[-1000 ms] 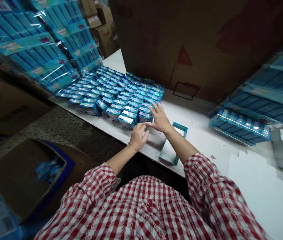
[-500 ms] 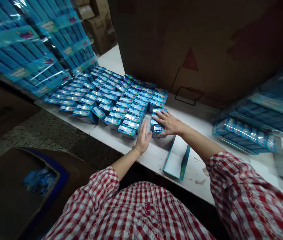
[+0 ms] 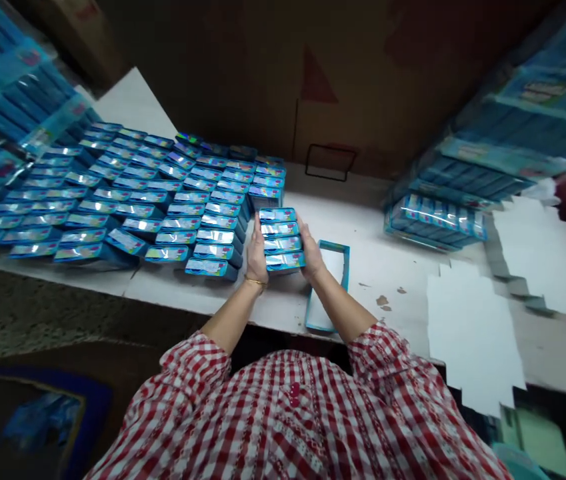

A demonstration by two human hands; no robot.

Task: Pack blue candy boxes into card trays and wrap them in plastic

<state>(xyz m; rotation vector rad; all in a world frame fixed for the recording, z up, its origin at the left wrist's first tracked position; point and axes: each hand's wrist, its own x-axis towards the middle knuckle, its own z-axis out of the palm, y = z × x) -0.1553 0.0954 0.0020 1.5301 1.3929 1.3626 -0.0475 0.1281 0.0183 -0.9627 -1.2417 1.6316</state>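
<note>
Several small blue boxes [image 3: 283, 245] stand in a short row between my two hands. My left hand [image 3: 257, 252] presses on their left side, fingers together and pointing away from me. On their right side my right hand [image 3: 310, 250] presses with its fingers closed against them. An open blue tray with a white inside [image 3: 323, 308] lies just right of the boxes, partly under my right forearm. To the left of my left hand, many more blue boxes [image 3: 173, 208] stand in rows on the white table [image 3: 283, 303].
Wrapped packs of blue boxes are stacked at the left [image 3: 23, 93] and right [image 3: 437, 217]. A large cardboard box [image 3: 263, 73] rises behind the table. White cut card sheets [image 3: 473, 333] lie at the right. An open carton [image 3: 83, 427] stands low at the left.
My left hand has come up against the left side of the short row, and my right hand has shifted from over the boxes to their right side. The view has turned to the right.
</note>
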